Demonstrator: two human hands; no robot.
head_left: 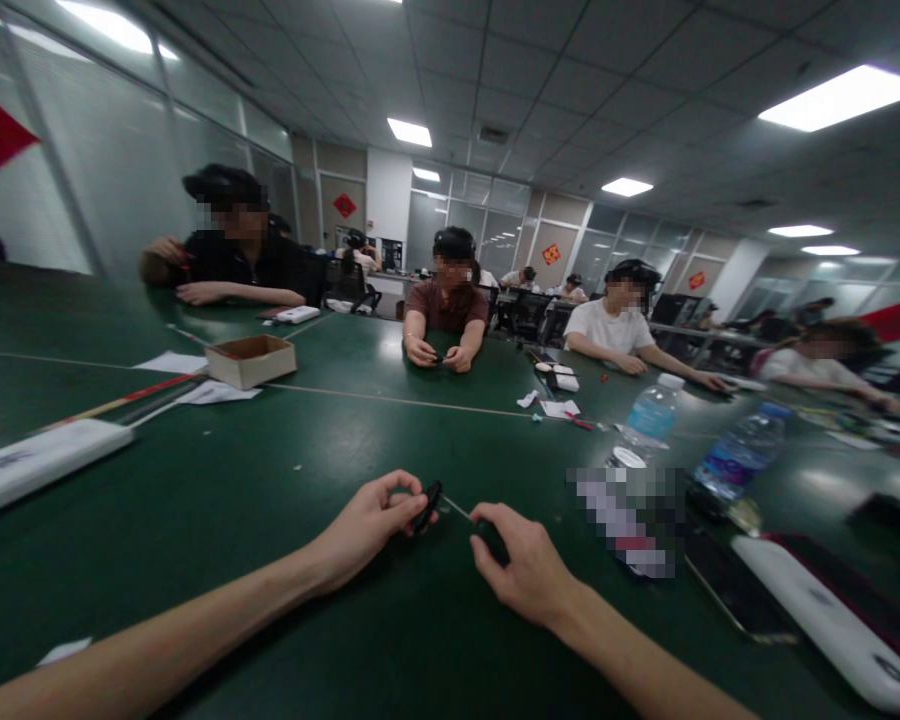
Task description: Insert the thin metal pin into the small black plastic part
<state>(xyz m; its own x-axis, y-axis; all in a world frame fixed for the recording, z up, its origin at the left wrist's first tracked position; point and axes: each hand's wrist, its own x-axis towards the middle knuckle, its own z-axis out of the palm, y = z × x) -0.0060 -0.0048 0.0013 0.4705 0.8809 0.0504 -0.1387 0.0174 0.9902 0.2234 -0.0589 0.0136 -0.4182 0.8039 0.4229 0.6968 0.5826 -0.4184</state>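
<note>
Between the fingers and thumb of my left hand [379, 520] is a small black part [429, 505], held up over the green table [307, 600]. Its exact kind is too small to make out. My right hand [525, 560] is closed around the dark handle of a screwdriver [493, 540]. The thin metal shaft points left toward the black part. Whether the tip touches it is hard to tell. Both hands are near the middle of the table, a short gap apart.
An open cardboard box [252, 362] and a long white case [45, 465] lie at left. Two water bottles [652, 410], a dark phone [739, 585] and a white device [832, 625] are at right. Paper scraps [560, 408] lie farther back. Several people sit around the table.
</note>
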